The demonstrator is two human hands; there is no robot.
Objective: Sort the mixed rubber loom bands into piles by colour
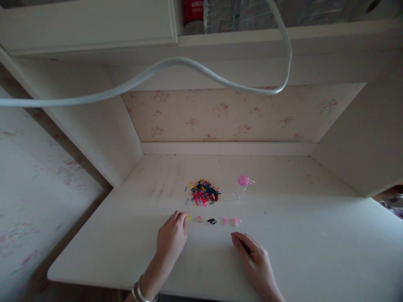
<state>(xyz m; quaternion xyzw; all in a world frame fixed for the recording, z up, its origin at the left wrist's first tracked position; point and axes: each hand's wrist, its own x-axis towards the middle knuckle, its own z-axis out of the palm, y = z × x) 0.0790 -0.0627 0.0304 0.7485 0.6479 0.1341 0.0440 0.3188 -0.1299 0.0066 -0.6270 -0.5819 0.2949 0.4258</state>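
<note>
A heap of small coloured rubber bands [204,193] lies on the white desk. In front of it runs a row of small groups: yellow bands [189,217], a pale red band [199,219], black bands [212,221], a pink band [224,220] and light pink bands [236,222]. My left hand [173,235] is closed, fingertips down on the desk at the row's left end, beside the yellow ones; its fingers hide what they hold. My right hand [253,258] is closed in a pinch just in front of the light pink bands. Anything between its fingertips is too small to make out.
Behind the row, right of the heap, stands a clear bottle [239,193] with a pink cap [243,180] and loop. A white cable [176,61] hangs across the upper view. Side panels and an overhead shelf [252,44] enclose the white desk [299,247].
</note>
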